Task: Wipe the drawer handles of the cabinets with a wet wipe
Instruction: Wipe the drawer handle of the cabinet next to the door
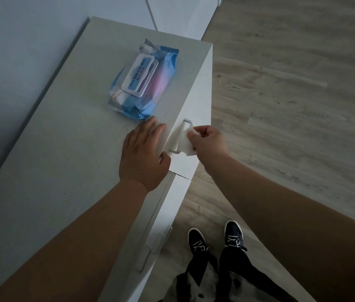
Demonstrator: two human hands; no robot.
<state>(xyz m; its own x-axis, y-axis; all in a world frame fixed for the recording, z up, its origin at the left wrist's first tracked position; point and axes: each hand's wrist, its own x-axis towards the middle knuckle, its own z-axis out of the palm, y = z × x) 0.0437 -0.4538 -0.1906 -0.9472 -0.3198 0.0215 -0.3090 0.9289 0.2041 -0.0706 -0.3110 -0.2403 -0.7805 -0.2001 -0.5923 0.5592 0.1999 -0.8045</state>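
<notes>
A white wet wipe [182, 138] is draped over the metal drawer handle [187, 121] on the cabinet's front, just under the top edge. My right hand [209, 142] pinches the wipe's outer end with curled fingers, in front of the handle. My left hand [145, 152] lies flat on the white cabinet top [63, 153] at its front edge, fingers straight; whether its fingertips touch the wipe's other end I cannot tell. More drawer handles [145, 258] show lower down the cabinet front.
A blue and pink pack of wet wipes [145, 81], lid closed, lies on the cabinet top behind my left hand. A pale wall runs along the cabinet's left. Wooden floor [292, 94] spreads to the right; my dark shoes [197, 240] stand beside the cabinet.
</notes>
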